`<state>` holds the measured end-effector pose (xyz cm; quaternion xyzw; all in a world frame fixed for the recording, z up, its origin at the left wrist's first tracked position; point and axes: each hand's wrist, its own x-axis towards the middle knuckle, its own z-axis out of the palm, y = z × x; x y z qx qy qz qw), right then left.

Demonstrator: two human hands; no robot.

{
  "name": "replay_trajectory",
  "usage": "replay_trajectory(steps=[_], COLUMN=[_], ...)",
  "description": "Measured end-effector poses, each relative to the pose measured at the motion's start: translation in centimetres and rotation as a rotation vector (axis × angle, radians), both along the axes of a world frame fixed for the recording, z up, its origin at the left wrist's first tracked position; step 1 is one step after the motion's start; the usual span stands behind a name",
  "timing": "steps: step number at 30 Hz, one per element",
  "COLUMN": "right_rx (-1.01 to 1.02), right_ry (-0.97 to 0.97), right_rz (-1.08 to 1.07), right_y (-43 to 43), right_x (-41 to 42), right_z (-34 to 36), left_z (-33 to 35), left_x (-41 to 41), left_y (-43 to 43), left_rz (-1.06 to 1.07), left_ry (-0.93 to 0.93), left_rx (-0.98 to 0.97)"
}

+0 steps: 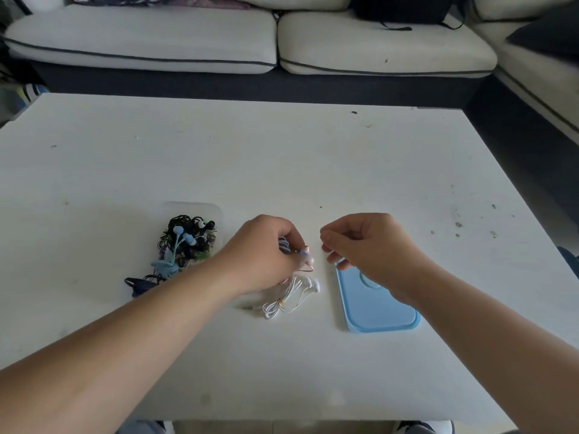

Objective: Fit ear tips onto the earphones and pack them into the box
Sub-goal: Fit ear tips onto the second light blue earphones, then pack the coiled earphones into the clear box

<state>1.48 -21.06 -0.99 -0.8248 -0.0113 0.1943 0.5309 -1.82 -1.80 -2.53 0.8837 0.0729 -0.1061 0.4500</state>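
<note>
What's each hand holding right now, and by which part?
The left hand pinches a red-and-white wired earphone close to its bud. The right hand is curled as if pinching; whether it holds anything cannot be told.

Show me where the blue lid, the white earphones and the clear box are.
blue lid (382,311): head view, middle of its flat top.
white earphones (281,303): head view, cable bundle at the tie.
clear box (200,208): head view, bare far rim.

we see left hand (266,255) pinching red earphone (306,252) | right hand (372,249) curled just beside, contents unclear | white earphones (291,297) on table (282,167) between clear box (194,206), blue lid (380,308)
</note>
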Motion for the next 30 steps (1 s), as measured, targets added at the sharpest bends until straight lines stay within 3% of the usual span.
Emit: replay_trajectory(steps=[4,10,16,19,22,24,30], right_rx=[-0.074,-0.054,-0.058,-0.037,-0.039,-0.058,-0.061], right_ry=[-0.009,-0.038,-0.135,-0.117,-0.059,-0.045,-0.024], right_rz=[0.043,0.067,0.011,0.048,0.114,0.167,0.2], right_y=[0.6,3.3,8.1,10.6,12.5,13.6,14.3], right_x=[0.0,-0.3,-0.4,-1.2,-2.3,-2.7,-2.7], right_z=[-0.2,0.5,1.2,1.2,0.6,0.4,0.1], left_z=[-1.2,-1.9,1.4,2.9,2.5,1.7,1.2], left_x=[-0.7,-1.5,-2.2,-1.9,-2.5,-3.1,-4.0], left_y=[0.8,0.9,4.2,9.1,13.2,14.1,14.8], left_rz=[-0.139,-0.225,-0.137,-0.001,0.046,0.042,0.068], left_ry=[-0.091,-0.202,-0.314,-0.348,-0.16,-0.072,-0.02], left_rx=[0.415,0.496,0.392,0.545,0.728,0.724,0.47])
